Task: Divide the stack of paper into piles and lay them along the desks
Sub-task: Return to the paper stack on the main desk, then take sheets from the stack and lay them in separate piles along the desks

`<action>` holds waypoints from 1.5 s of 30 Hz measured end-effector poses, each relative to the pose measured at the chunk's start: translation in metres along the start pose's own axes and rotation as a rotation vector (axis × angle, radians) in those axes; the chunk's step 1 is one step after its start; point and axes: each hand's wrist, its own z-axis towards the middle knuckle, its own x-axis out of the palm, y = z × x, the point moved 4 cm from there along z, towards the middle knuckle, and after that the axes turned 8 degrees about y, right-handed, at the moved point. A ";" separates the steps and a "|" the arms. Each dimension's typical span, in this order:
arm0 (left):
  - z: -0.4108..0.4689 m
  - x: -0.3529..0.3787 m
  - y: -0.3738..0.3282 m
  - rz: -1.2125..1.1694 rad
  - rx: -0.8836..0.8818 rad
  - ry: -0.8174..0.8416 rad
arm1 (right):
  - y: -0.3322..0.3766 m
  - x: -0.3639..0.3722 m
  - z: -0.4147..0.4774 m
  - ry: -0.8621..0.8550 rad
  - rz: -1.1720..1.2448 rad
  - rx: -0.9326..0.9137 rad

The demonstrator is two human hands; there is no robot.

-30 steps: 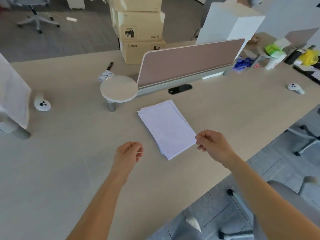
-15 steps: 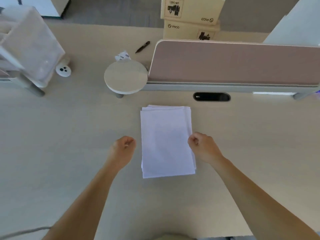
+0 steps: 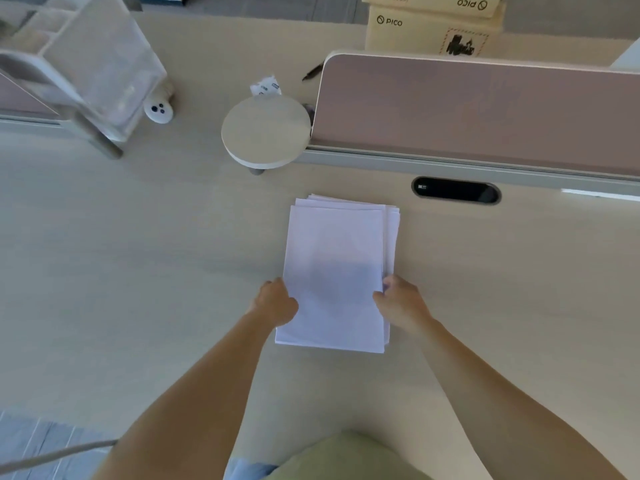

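A stack of white paper (image 3: 337, 258) lies flat on the light wooden desk (image 3: 138, 254), its sheets slightly fanned at the far and right edges. My left hand (image 3: 275, 301) rests against the stack's left edge near the front, fingers curled onto it. My right hand (image 3: 398, 301) holds the right edge, fingertips tucked at the side of the sheets. Both hands grip the stack from opposite sides.
A pinkish divider panel (image 3: 485, 112) stands behind the stack, with a black cable slot (image 3: 455, 190) before it. A round raised shelf (image 3: 265, 131), a white controller (image 3: 158, 110), a pen (image 3: 311, 71) and a crumpled wrapper (image 3: 266, 86) lie further back. Cardboard boxes (image 3: 429, 29) stand beyond the desk.
The view has turned square to the desk and closer. Both hands have moved inward from beside the stack and closed onto its left and right edges.
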 end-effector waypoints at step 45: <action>-0.144 -0.146 0.039 -1.102 0.755 -0.360 | 0.163 0.016 -0.099 0.181 0.740 -0.672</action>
